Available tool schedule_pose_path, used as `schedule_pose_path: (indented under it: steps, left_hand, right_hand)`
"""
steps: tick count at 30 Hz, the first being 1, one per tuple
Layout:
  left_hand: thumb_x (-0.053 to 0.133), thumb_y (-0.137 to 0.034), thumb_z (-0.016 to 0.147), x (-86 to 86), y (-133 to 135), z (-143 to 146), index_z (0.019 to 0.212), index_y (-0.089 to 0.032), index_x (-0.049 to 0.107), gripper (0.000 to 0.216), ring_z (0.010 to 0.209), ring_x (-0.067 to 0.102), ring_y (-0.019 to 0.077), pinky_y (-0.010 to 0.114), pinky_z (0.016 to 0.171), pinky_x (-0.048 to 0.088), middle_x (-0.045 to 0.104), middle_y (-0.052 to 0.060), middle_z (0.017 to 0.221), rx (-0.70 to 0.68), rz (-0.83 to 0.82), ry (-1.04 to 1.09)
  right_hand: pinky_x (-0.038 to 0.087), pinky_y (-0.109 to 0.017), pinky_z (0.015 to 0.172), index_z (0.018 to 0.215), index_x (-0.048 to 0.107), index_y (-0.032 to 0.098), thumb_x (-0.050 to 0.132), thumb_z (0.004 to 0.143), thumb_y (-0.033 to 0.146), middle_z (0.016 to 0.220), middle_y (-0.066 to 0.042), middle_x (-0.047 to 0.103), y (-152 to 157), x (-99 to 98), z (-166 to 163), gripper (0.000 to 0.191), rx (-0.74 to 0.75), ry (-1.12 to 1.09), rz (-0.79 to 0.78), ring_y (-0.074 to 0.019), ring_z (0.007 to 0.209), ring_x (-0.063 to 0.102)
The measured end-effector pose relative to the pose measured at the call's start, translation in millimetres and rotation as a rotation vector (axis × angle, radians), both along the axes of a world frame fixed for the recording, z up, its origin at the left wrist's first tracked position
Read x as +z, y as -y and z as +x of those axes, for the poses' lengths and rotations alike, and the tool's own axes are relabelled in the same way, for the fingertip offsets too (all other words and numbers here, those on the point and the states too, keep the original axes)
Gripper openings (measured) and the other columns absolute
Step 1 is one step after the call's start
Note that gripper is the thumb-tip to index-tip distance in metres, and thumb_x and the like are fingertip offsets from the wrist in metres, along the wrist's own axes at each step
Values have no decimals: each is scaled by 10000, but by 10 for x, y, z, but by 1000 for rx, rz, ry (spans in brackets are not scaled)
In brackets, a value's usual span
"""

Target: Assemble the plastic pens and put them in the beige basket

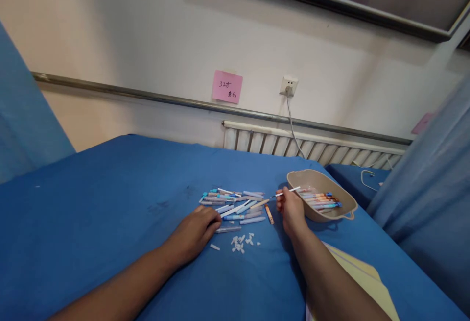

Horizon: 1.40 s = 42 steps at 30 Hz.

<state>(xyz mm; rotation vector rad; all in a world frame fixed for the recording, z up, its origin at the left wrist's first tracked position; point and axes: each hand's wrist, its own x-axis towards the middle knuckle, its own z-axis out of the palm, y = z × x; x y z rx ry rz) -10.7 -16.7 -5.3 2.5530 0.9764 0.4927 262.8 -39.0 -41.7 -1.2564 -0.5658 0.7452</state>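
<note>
Pinching a thin white pen refill (287,192) between closed fingers, the right hand (290,209) holds it level just at the near rim of the smooth tan oval basin (345,211), where finished pens lie. The left hand (196,230) rests flat, fingers loosely curled, seemingly gripping nothing, on the edge of the heap of slim plastic pen barrels (235,203). A nudge there could send round barrels rolling across the blue cloth tabletop (110,203); the tiny white caps (242,242) scatter easily.
</note>
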Motion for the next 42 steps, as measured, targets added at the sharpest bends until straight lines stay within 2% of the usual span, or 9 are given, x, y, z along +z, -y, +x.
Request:
schedule_pose_path:
  steps: [8,13,16,22,25,31,34,36,42]
  left_hand:
    - [402,-306,895,18,20,1,898,-223,632,244,866,548,184,269,784,404,637,27,880,-7,-68,49]
    - [393,-320,894,6,22,-2,888,-222,636,262,864,547,181,269,794,407,638,27,883,6,-94,80]
    - [389,-323,891,9,27,-3,883,-218,636,268,861,546,182,271,789,410,639,27,879,10,-110,91]
    - [400,-297,878,26,37,-3,881,-214,634,248,870,544,184,281,798,411,638,29,881,7,-138,89]
    - [407,-278,869,33,42,-4,876,-209,633,237,865,546,184,279,792,409,635,30,874,9,-139,89]
    - [422,-257,852,54,50,-12,877,-208,632,216,870,549,183,271,798,402,633,24,881,-5,-138,66]
    - [413,-255,854,53,51,-14,876,-211,629,221,874,545,183,268,796,402,629,23,875,-10,-133,70]
    - [412,-251,853,48,51,-14,880,-208,628,222,874,543,182,269,799,402,628,25,875,-17,-135,72]
    - [425,-244,841,31,49,-11,876,-210,622,203,872,537,182,277,803,402,624,22,872,-8,-137,81]
  right_hand:
    - [295,-222,326,670,604,165,558,703,488,489,3,598,-24,-110,-151,328,210,262,-130,-107,314,414]
    - [413,-242,515,681,597,167,496,750,499,605,-29,636,-27,-65,-8,353,42,397,-105,-156,542,553]
    - [424,-259,615,753,609,167,363,839,478,722,-66,667,32,59,68,405,-44,623,-113,-186,685,600]
    - [371,-284,590,792,637,191,450,833,332,782,-102,696,210,280,-34,238,206,1219,-662,-232,753,641]
    - [367,-294,579,764,647,189,494,819,376,795,-116,708,244,285,-101,248,293,1323,-740,-259,770,654]
    - [320,-257,503,643,628,192,557,776,398,646,-70,688,220,209,-78,256,460,1208,-710,-203,624,627]
    - [294,-235,482,696,622,197,602,732,388,590,-22,654,237,234,-94,196,484,1124,-656,-161,551,579]
    - [295,-225,496,776,626,199,613,718,332,635,-9,652,266,282,-142,146,452,1152,-583,-147,571,567]
    - [305,-232,550,838,632,216,605,682,201,746,-13,673,370,420,-367,158,638,1358,-507,-163,691,601]
